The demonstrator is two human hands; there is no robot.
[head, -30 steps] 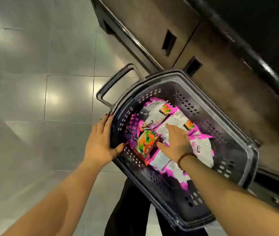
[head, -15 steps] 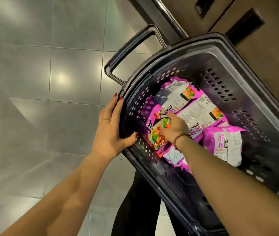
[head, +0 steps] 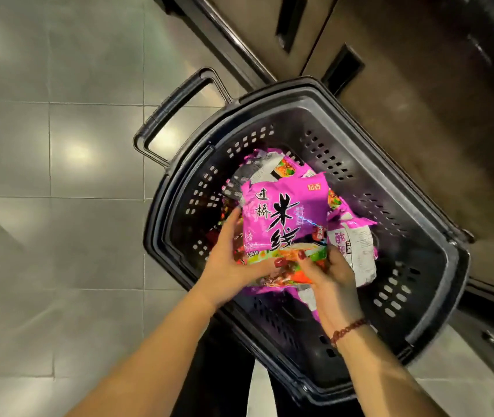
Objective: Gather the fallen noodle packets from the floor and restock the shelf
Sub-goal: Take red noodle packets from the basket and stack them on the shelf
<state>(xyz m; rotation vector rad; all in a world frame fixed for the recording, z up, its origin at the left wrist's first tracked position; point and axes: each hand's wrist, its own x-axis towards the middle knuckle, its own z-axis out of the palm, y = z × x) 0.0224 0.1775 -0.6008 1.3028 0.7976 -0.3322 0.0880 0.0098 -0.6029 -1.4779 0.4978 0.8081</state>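
Head view, nearest first: two bare forearms reach in from the bottom edge, with a bead bracelet (head: 348, 328) on the right wrist. The left hand (head: 230, 263) and right hand (head: 331, 281) meet at the near end of one pink noodle packet (head: 284, 212). Each grip pinches it, thumb on the printed face and fingers curled behind. The packet is held face-up above the basket. Its long axis runs away from the person, so its free end lies beyond both hands, and neither hand is clearly nearer. Under it, more packets (head: 357, 245) lie heaped in the black basket (head: 456, 266), with grey tiled floor (head: 59, 145) to its left. Beyond stands a brown cabinet front (head: 420, 130). No shelf shows, so restocking probably means lifting the packet up and away.
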